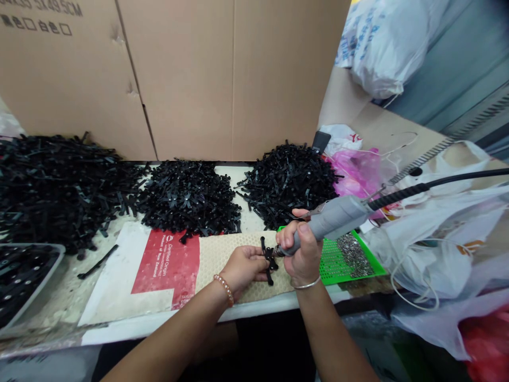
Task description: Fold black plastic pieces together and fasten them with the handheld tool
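Note:
My left hand pinches a small black plastic part with crossed arms, held just above a beige textured mat. Wrapped in my right hand is a grey electric screwdriver, tilted so that its tip points left and down at the black part. The tip meets or nearly meets the part; the exact contact is too small to tell. Just right of my right hand lies a green perforated tray with many small metal screws in it.
Black part piles line the back, before a large cardboard box. A clear tub of black parts stands at left, near one loose black strip. Plastic bags crowd the right; a cable and coiled spring run there.

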A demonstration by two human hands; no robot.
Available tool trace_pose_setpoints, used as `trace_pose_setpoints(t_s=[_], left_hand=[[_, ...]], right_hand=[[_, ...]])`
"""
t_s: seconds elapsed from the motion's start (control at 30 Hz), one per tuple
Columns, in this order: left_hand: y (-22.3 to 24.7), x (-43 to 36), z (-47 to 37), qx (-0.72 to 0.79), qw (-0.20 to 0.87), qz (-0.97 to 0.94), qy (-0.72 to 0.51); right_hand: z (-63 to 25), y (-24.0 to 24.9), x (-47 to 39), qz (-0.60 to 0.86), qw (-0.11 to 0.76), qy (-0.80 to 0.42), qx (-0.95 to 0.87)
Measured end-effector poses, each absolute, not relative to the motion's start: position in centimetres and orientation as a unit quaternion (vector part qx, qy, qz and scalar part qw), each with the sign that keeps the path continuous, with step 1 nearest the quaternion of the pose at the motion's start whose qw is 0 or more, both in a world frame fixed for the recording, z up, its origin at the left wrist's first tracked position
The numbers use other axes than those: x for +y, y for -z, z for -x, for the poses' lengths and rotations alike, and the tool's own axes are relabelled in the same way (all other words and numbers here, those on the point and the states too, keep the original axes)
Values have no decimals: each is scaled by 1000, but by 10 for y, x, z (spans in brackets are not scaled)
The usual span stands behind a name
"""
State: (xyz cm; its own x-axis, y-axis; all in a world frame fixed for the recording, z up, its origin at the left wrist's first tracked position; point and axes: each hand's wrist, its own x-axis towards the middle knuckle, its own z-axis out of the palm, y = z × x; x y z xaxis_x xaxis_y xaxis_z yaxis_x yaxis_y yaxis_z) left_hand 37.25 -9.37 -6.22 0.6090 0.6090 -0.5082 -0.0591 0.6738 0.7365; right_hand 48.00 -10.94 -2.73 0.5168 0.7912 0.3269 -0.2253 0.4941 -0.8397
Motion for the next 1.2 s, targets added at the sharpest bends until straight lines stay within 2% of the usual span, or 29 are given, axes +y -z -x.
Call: trace_pose_setpoints(t_s=[0.83, 1.2], left_hand=[[61, -92, -375, 415, 823, -337, -192], [58, -91, -375, 420, 825, -328, -189]], right_hand=[[-484, 37, -106, 364, 725, -371, -451], [-485, 34, -104, 361, 732, -389, -428]])
